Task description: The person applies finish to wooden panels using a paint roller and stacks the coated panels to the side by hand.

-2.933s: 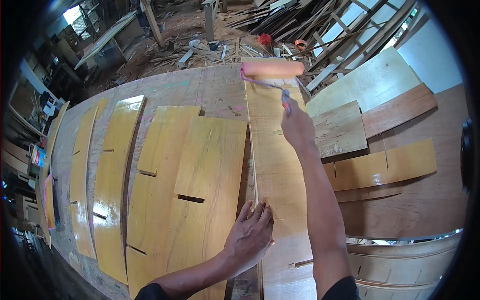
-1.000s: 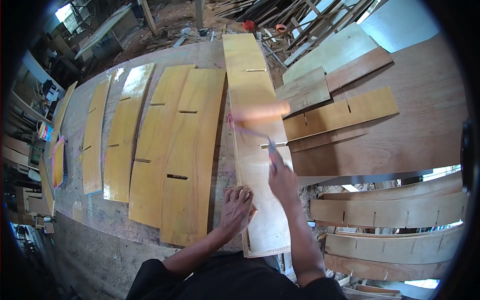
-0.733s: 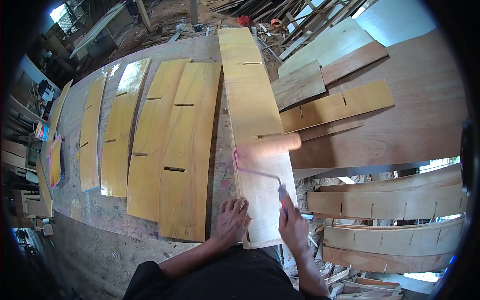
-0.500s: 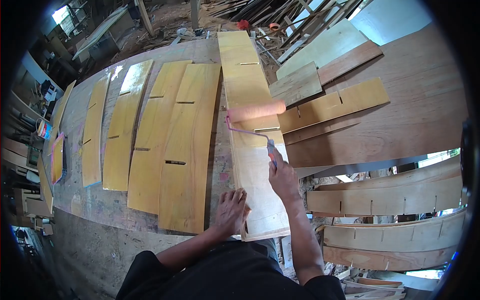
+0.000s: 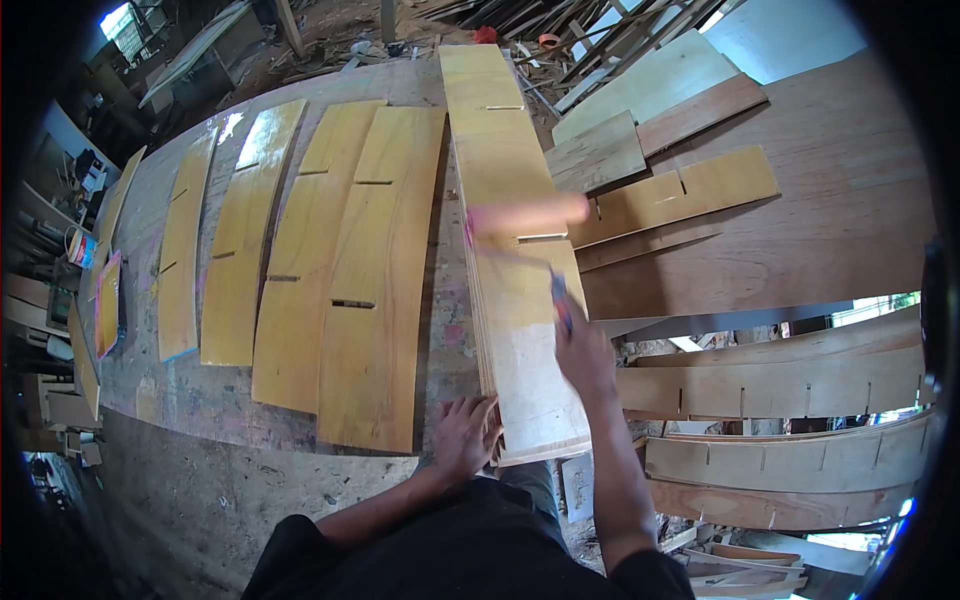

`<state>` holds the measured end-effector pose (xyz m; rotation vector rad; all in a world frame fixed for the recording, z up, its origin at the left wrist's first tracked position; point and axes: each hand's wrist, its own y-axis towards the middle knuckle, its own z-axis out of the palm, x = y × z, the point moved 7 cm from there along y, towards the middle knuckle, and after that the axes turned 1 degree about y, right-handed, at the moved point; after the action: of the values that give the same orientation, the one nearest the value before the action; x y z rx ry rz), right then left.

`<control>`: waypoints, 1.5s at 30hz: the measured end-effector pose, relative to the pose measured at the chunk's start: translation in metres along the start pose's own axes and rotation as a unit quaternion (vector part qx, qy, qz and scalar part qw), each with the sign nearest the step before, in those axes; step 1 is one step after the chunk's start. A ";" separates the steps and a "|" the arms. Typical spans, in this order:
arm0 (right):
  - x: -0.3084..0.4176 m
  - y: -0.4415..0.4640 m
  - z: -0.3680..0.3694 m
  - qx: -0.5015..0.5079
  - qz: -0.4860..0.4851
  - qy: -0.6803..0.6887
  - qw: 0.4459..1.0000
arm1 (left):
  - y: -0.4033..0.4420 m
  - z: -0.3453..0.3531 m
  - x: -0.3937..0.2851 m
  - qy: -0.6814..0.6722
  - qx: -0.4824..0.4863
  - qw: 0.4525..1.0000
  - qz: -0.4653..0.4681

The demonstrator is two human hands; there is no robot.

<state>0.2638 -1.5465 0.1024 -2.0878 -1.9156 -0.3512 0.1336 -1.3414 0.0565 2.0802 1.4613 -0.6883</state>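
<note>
My right hand (image 5: pixel 585 350) is wrapped round the handle of a paint roller (image 5: pixel 530 215). The pink, blurred roller lies across a long slotted board (image 5: pixel 500 160), close to its middle slot. Yellow coating covers the board's far part, while the near end looks pale. Beneath this board more boards show at its left edge. My left hand (image 5: pixel 465 436) rests against the near left edge, fingers bent round the corner; the fingertips are partly hidden. Left of it lie several yellow slotted boards (image 5: pixel 375 280) on the worktable (image 5: pixel 230 425).
A pink-edged tray (image 5: pixel 108 305) and a small bucket (image 5: pixel 80 247) are at the far left. On the right, a yellow slotted board (image 5: pixel 720 186) and loose panels (image 5: pixel 690 85) lie on a large brown sheet (image 5: pixel 800 210). More slotted boards (image 5: pixel 780 392) are stacked lower right. Scrap wood covers the far floor.
The roller has moved from the board's far end back toward me, with short strokes near the middle slot. Yellow coating reaches farther toward the near end. My left hand stays at the board's left edge.
</note>
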 end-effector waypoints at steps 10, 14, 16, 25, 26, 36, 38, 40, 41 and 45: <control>-0.005 -0.084 -0.012 0.029 0.010 0.058 0.998 | -0.022 0.040 0.031 -0.247 0.001 0.954 -0.168; -0.041 -0.237 -0.040 0.049 0.037 0.065 0.996 | -0.036 0.062 0.044 -0.443 -0.015 0.879 -0.177; -0.053 -0.279 -0.044 0.012 0.023 0.067 0.997 | -0.037 0.068 0.063 -0.422 -0.001 0.889 -0.178; -0.065 -0.340 -0.038 0.013 0.009 0.031 0.999 | -0.035 0.079 0.084 -0.595 0.075 0.743 -0.298; -0.062 -0.363 -0.054 0.024 0.012 0.072 0.997 | -0.031 0.076 0.081 -0.598 0.070 0.743 -0.293; -0.071 -0.329 -0.031 -0.022 -0.019 0.052 0.998 | -0.021 0.048 0.094 -0.535 0.008 0.792 -0.292; -0.078 -0.361 -0.047 0.046 0.010 0.064 0.997 | -0.023 0.034 0.100 -0.531 -0.018 0.796 -0.288; -0.082 -0.394 -0.057 0.039 0.023 0.077 0.996 | -0.028 0.031 0.106 -0.534 -0.004 0.795 -0.288; -0.084 -0.403 -0.058 0.043 0.040 0.078 0.995 | -0.029 0.030 0.107 -0.531 0.014 0.797 -0.288; -0.070 -0.394 -0.072 0.064 0.063 0.061 0.994 | -0.024 0.034 0.118 -0.522 0.027 0.793 -0.313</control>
<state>-0.1342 -1.6073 0.1611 -2.0420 -1.6823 -0.3130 0.1418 -1.2744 -0.0493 0.8005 1.3468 -1.7686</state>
